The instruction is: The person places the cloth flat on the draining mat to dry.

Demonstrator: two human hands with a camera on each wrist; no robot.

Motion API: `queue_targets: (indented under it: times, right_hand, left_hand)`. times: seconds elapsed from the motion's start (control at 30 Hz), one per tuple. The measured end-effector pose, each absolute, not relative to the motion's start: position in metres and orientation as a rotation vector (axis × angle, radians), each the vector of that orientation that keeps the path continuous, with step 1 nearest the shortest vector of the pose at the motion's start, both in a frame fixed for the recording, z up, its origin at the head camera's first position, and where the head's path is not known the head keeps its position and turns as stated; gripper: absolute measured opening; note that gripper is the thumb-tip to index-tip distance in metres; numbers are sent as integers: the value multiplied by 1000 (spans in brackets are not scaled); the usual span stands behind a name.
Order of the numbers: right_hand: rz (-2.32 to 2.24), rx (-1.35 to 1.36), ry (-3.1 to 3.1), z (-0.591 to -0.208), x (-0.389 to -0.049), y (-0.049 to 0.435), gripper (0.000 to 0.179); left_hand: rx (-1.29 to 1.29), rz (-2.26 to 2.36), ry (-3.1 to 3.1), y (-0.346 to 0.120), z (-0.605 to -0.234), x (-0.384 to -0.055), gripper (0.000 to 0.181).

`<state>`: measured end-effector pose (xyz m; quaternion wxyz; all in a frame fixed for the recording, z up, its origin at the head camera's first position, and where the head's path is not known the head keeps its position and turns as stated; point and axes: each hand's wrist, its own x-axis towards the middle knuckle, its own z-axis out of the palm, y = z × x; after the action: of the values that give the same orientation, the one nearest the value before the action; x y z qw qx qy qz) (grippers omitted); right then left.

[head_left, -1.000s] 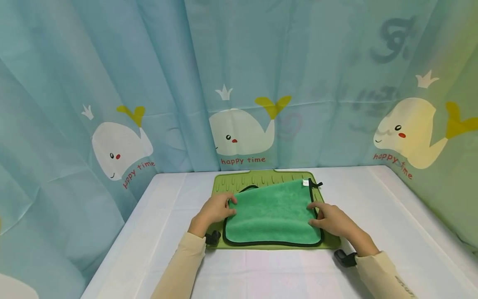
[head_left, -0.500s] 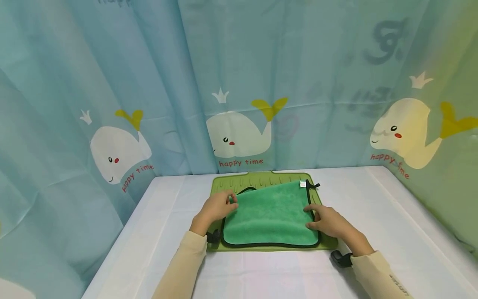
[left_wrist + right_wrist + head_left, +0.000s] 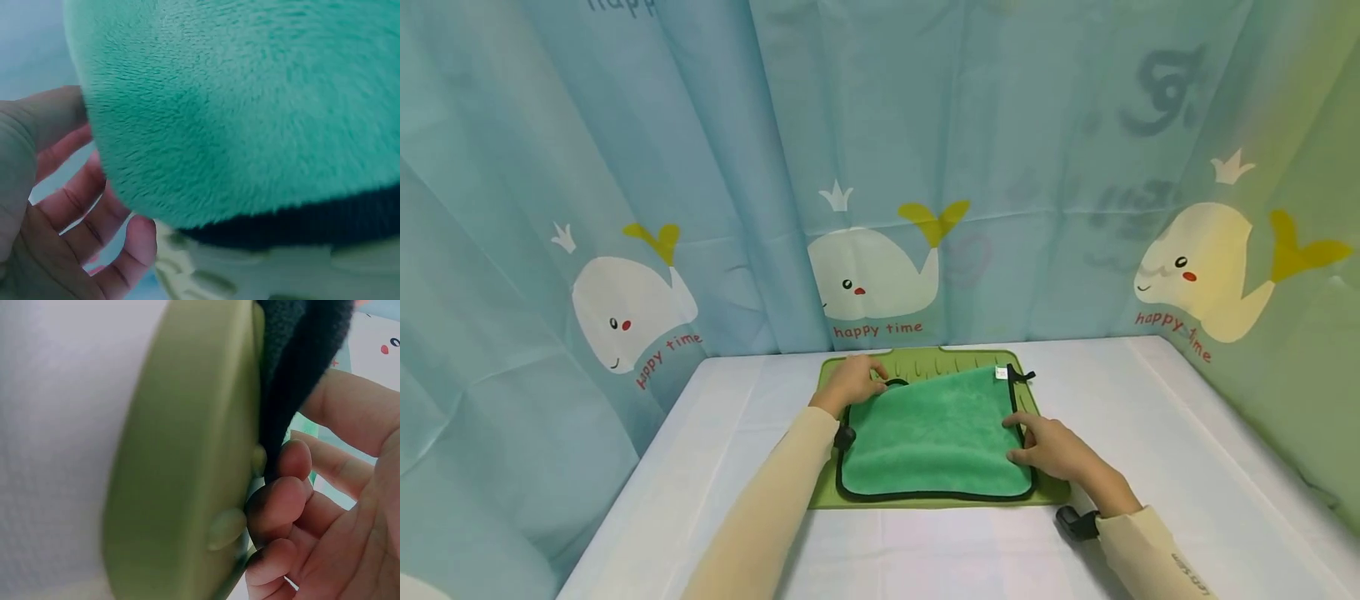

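Note:
A green plush towel (image 3: 936, 442) with black edging lies folded on a green ridged mat (image 3: 977, 360). My left hand (image 3: 852, 383) is at the towel's far left corner, fingers loosely bent. In the left wrist view its thumb (image 3: 59, 112) meets the side of the towel's fold, and the fingers spread just past it over the mat. My right hand (image 3: 1052, 447) rests at the towel's right edge. In the right wrist view its curved fingertips (image 3: 278, 506) touch the raised mat bumps beside the black edging (image 3: 300, 375), with the thumb side partly behind the cloth.
The mat stands on a white-covered table (image 3: 760, 442). A blue whale-print curtain (image 3: 1045, 275) hangs behind it and along the sides. A white label (image 3: 1002, 373) and a black loop (image 3: 1022, 377) are at the towel's far right corner.
My left hand has moved away from me along the towel's left side to its far corner. The right hand keeps its place, and the towel lies the same.

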<state>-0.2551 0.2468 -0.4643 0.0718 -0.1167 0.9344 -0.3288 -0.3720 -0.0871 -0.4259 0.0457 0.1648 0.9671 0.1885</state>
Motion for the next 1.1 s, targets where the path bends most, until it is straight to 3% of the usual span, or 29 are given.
queue_targets:
  times: [0.43,0.6,0.8,1.1]
  right_hand:
    - [-1075,-390,2825,-461,-260,249,42]
    - [-1198,-206,2900,-462,-267,258,31]
    - [-1340,12,2845,-459,-290,268,37]
    - [-1201,-209,2783,-429,-313,265,38]
  left_hand:
    - [440,614,2975,-87,-441,-378,10]
    - [457,652,2983,-86,-443,-373,9]
    - [480,680,2991,-82,-442,-371,9]
    - [473,708,3022,-88,-439,-373,10]
